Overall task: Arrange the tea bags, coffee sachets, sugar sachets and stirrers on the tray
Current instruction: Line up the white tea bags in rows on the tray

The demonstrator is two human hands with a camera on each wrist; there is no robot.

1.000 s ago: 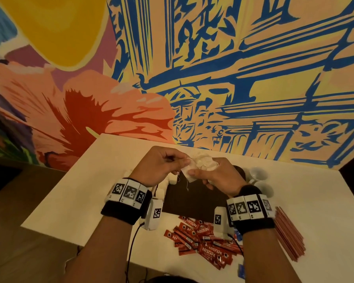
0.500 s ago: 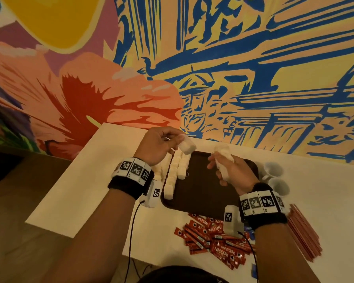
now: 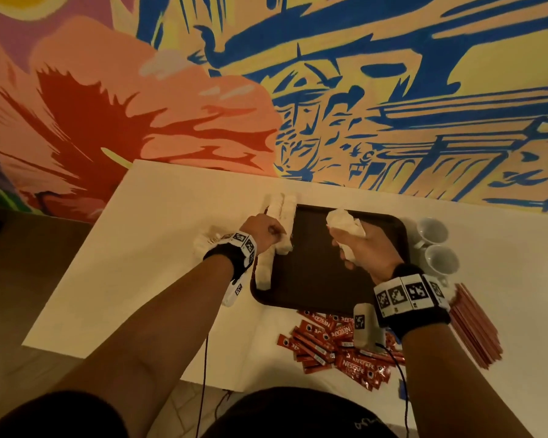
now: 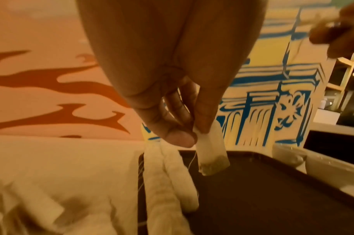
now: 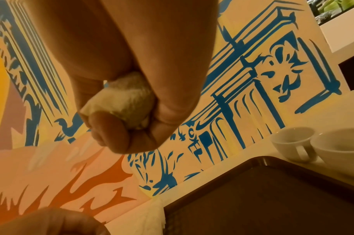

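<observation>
A dark brown tray (image 3: 317,279) lies on the white table. Two rows of white tea bags (image 3: 282,210) run along its left edge. My left hand (image 3: 266,232) pinches one tea bag (image 4: 211,152) by its top, hanging just above the tray beside those rows (image 4: 172,179). My right hand (image 3: 361,245) hovers over the tray's middle and grips a bunch of tea bags (image 3: 344,224), bunched in the fist (image 5: 123,101) in the right wrist view. Red coffee sachets (image 3: 336,346) lie in a pile in front of the tray. Reddish stirrers (image 3: 475,327) lie at the right.
Two white cups (image 3: 437,245) stand right of the tray, close to its rim. More loose tea bags (image 3: 203,245) lie on the table left of the tray. A painted wall rises directly behind the table's far edge.
Both hands were together over the tray with the tea bags; they have parted. My left hand carried one bag down to the rows at the tray's left edge, while my right keeps the bunch.
</observation>
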